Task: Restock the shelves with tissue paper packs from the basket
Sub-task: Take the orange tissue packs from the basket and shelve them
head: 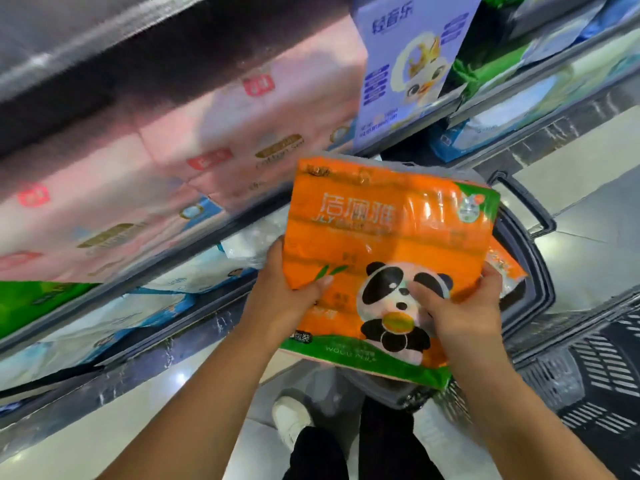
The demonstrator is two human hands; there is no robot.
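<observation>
An orange tissue paper pack (pixel 381 233) with a panda picture is held up in front of me by both hands. My left hand (pixel 282 299) grips its lower left edge, thumb on the front. My right hand (pixel 460 317) grips its lower right side, fingers across the panda. Under and behind the pack sits a dark grey basket (pixel 530 244) on the floor, with another orange pack (pixel 505 268) showing at its rim. The shelves (pixel 194 251) run along the left, stocked with pink packs (pixel 194 161) and blue-white packs (pixel 114 317).
A tall lilac pack with a cartoon bird (pixel 405 67) stands on the shelf above the orange pack. Green packs (pixel 485 71) lie further right. A black slatted basket (pixel 602 372) sits at the right. My feet (pixel 294 420) stand on a glossy tiled floor.
</observation>
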